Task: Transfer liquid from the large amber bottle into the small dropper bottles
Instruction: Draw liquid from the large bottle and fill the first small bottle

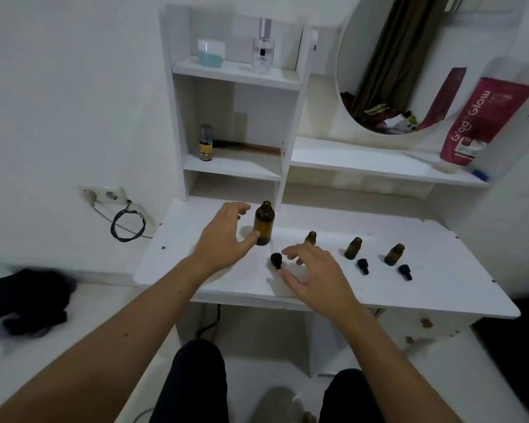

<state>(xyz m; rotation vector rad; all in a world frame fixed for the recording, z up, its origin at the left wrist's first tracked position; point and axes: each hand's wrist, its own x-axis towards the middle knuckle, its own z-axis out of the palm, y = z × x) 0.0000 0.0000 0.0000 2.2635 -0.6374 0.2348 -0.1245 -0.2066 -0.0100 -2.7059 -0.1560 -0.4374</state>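
The left hand (pixel 226 236) is open by the big bottle (pixel 264 223); the right hand (pixel 315 276) is open over a black cap (pixel 276 259).

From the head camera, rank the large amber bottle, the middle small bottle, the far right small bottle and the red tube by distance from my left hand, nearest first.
From the left hand:
1. Large amber bottle, right beside its fingers.
2. Middle small bottle, to the right on the desk.
3. Far right small bottle, further right.
4. Red tube, up on the right shelf.

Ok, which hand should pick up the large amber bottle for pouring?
Left. The left hand is already open beside the large amber bottle, thumb near its base. The right hand hovers lower, by a black dropper cap.
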